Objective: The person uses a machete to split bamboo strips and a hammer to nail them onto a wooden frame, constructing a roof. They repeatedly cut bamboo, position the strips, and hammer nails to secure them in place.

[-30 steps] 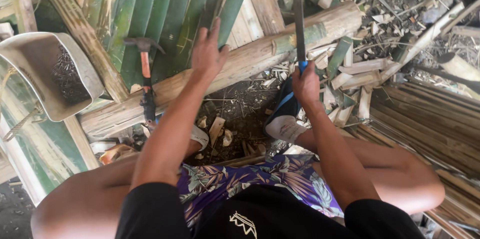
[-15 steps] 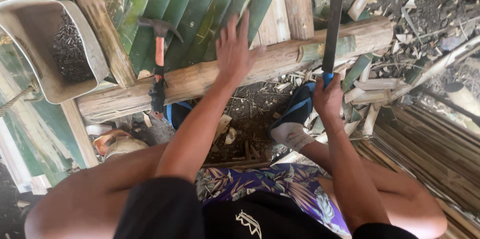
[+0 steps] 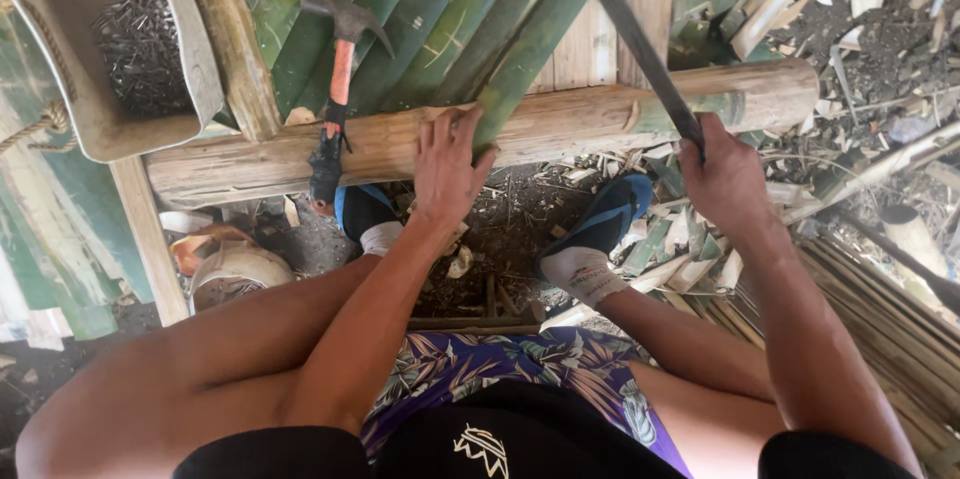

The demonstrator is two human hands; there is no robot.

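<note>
Your left hand (image 3: 447, 167) lay spread flat on the bamboo slat (image 3: 520, 64) at twelve o'clock; your right hand (image 3: 727, 179) clenched the blade (image 3: 640, 49). A glancing chop could have cut those fingers.

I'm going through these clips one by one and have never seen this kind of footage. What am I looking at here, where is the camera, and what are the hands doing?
There is no machine: a person works with two bare hands, and the single camera sits on their head, looking down past their knees and patterned shorts.

The left hand rests on a thick bamboo pole that lies crosswise in front of them, its fingers against the end of a green bamboo slat. The right hand grips the handle of a long dark blade, raised at a slant above the pole.

A claw hammer with an orange and black handle lies propped across the pole to the left. Further left sits a grey tub holding what look like small nails. More green slats lie beyond the pole, and bamboo chips litter the ground around the person's socked feet in blue sandals.
</note>
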